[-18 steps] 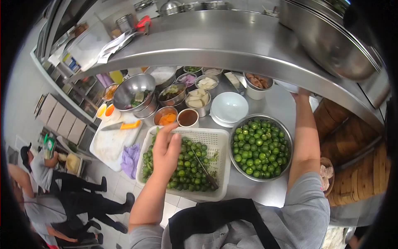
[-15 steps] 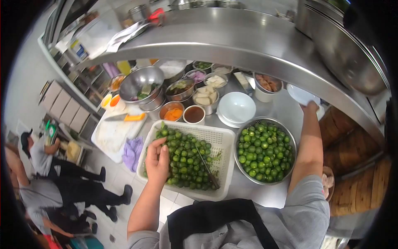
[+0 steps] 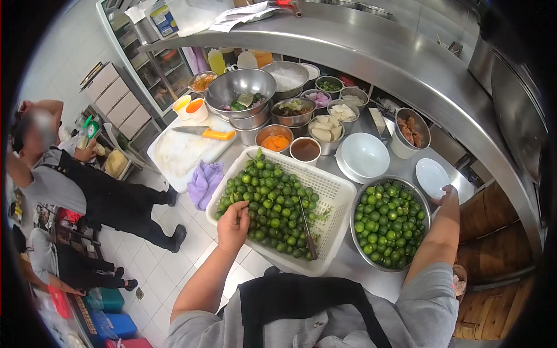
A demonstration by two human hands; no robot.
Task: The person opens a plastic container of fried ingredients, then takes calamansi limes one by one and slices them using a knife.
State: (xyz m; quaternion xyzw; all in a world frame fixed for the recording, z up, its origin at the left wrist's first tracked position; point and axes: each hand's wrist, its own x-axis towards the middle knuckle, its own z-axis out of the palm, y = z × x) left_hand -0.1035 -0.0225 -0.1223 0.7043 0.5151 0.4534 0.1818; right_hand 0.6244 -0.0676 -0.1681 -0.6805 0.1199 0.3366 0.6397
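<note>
My left hand [image 3: 234, 223] is over the near left side of a white perforated basket [image 3: 342, 200], its fingers bent together against the small green limes [image 3: 284, 209]. Whether a lime is between those fingertips is hidden. A knife with a dark handle [image 3: 311, 246] lies on the limes in the basket. Reaching out to the right, my right hand [image 3: 447, 196] grips the near rim of a small white plate [image 3: 431, 177]. Between the basket and my right forearm stands a metal bowl [image 3: 426, 203] full of limes.
White bowls [image 3: 364, 154] are stacked behind the lime bowl. Several metal food containers [image 3: 293, 113] crowd the back under a steel shelf [image 3: 325, 32]. At left, an orange-handled knife [image 3: 212, 134] lies on a cutting board [image 3: 180, 151] beside a purple cloth [image 3: 205, 182]. Co-workers [image 3: 75, 180] stand further left.
The view has turned. My right hand has brought the white plate nearer to the lime bowl. My left hand has lowered, its fingers now closer together at the limes.
</note>
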